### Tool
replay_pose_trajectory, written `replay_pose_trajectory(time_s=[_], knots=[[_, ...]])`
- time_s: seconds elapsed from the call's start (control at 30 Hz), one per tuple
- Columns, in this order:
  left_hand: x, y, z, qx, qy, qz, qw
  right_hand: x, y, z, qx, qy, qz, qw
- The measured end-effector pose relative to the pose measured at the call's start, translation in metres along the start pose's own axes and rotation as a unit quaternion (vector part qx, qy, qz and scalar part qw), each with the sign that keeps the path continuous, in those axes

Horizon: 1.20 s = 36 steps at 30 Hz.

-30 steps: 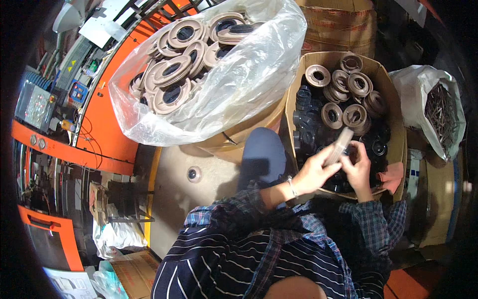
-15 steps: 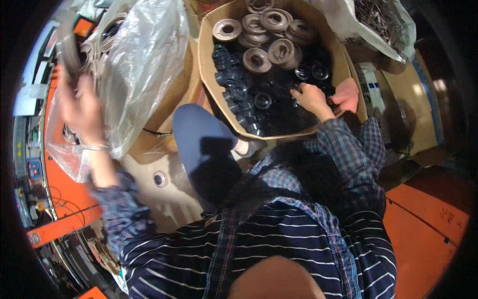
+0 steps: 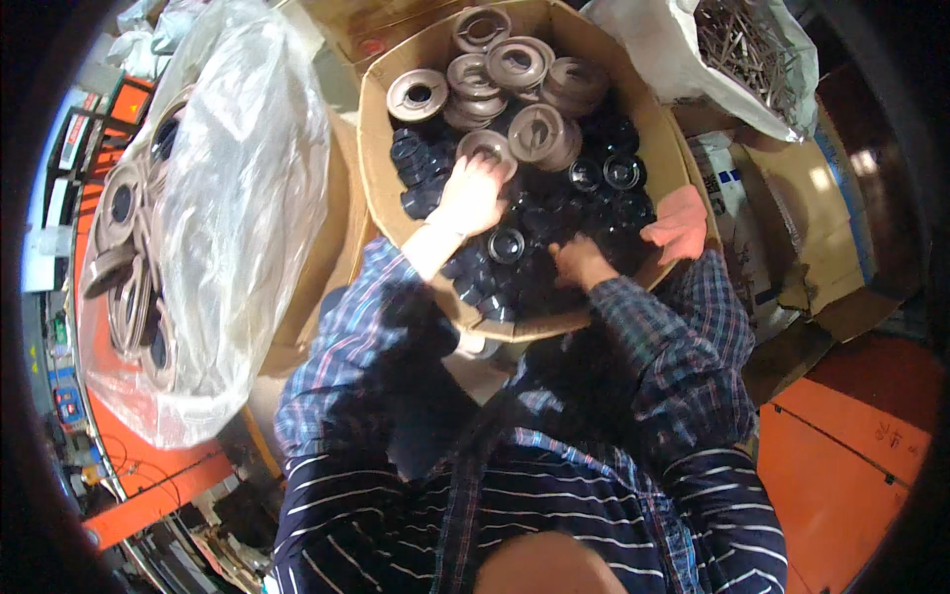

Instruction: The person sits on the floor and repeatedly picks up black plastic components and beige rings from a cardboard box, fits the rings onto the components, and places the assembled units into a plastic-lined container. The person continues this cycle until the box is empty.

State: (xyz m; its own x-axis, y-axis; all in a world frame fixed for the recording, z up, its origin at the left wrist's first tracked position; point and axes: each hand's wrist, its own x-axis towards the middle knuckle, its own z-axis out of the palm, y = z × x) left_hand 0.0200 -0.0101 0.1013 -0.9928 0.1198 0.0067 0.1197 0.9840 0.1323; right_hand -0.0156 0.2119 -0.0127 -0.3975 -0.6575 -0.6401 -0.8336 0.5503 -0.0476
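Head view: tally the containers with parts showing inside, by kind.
Open cardboard box of brown discs and black parts: 1
Plastic bags: 2 (clear bag of brown discs, white bag of metal rods)
Total: 3

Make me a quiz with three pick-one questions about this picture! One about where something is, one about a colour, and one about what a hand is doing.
1. Where is the clear plastic bag of brown rings?
A. left of the cardboard box
B. inside the box
C. on the person's lap

2. What colour is the cloth at the box's right edge?
A. green
B. pinkish orange
C. white

3. What is the left hand doing?
A. hanging outside the box
B. holding a hammer
C. resting on a brown disc in the box

Answers:
1 A, the bag sits on the left, beside the box.
2 B, it looks salmon pink against the black parts.
3 C, its fingers lie over a disc by the brown stack.
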Motion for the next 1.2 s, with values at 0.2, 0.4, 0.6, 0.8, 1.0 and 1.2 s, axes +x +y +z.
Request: replay_pose_trajectory(time_s=[0.2, 0.4, 0.6, 0.8, 1.0, 1.2], knots=[[0.057, -0.045, 0.100, 0.091, -0.141, -0.089, 0.982, 0.019, -0.001, 0.019, 0.026, 0.055, 0.006, 0.998], [0.021, -0.024, 0.126, 0.066, -0.141, -0.027, 0.987, 0.015, -0.008, 0.012, 0.041, 0.018, 0.046, 0.998], [-0.023, -0.010, 0.086, -0.155, -0.114, 0.102, 0.976, 0.005, -0.007, 0.003, 0.045, 0.105, 0.068, 0.991], [-0.045, 0.003, -0.002, -0.288, 0.117, -0.132, 0.941, -0.034, 0.006, -0.064, 0.218, 0.342, 0.112, 0.907], [-0.102, 0.071, -0.053, -0.857, 0.114, -0.059, 0.499, -0.104, -0.020, -0.111, 0.397, 0.507, -0.129, 0.754], [-0.146, 0.112, -0.056, -0.863, 0.095, -0.179, 0.462, -0.161, -0.057, -0.104, 0.353, 0.430, -0.165, 0.814]])
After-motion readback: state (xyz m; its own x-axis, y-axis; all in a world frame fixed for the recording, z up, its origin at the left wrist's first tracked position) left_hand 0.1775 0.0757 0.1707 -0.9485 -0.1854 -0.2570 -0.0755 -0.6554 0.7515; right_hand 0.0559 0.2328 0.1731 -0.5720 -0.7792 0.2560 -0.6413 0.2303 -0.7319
